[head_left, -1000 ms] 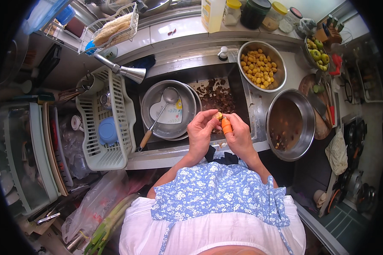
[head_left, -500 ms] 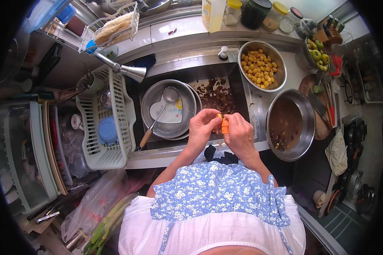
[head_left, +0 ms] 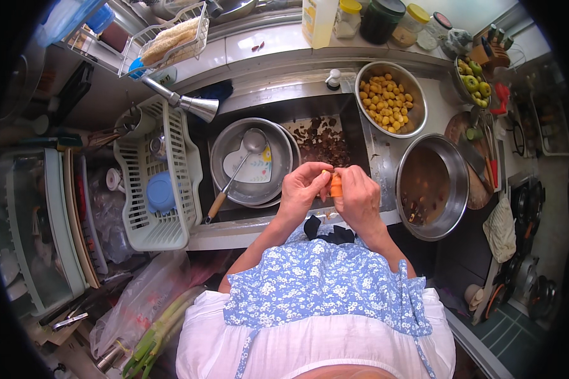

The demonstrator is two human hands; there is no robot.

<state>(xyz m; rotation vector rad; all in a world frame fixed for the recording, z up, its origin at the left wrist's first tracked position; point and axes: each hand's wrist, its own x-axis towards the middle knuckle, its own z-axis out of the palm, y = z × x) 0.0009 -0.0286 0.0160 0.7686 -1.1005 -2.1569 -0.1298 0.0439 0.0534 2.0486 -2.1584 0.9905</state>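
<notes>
Over the sink's near edge, my left hand (head_left: 302,188) pinches a small yellow peeled chestnut (head_left: 325,172), mostly covered by the fingertips. My right hand (head_left: 359,197) is closed round a small orange-handled tool (head_left: 336,186) right against it; the blade is hidden, so its exact kind is unclear. Beyond my hands, brown peelings (head_left: 322,140) lie scattered in the dark sink. At the back right stands a steel bowl (head_left: 422,123) of peeled yellow chestnuts. Nearer on the right, another steel basin (head_left: 462,205) contains brownish water with dark unpeeled chestnuts.
Nested steel bowls (head_left: 218,142) with a wooden-handled ladle (head_left: 235,180) and a heart-shaped dish fill the sink's left side. A pale dish rack (head_left: 186,218) stands farther left. A cutting board with knives (head_left: 464,145) lies beyond the right basin. Jars (head_left: 382,18) line the back ledge.
Fingers of both hands have shifted slightly around the chestnut and the orange-handled tool; less of the chestnut shows now. The bowls and basin look unchanged.
</notes>
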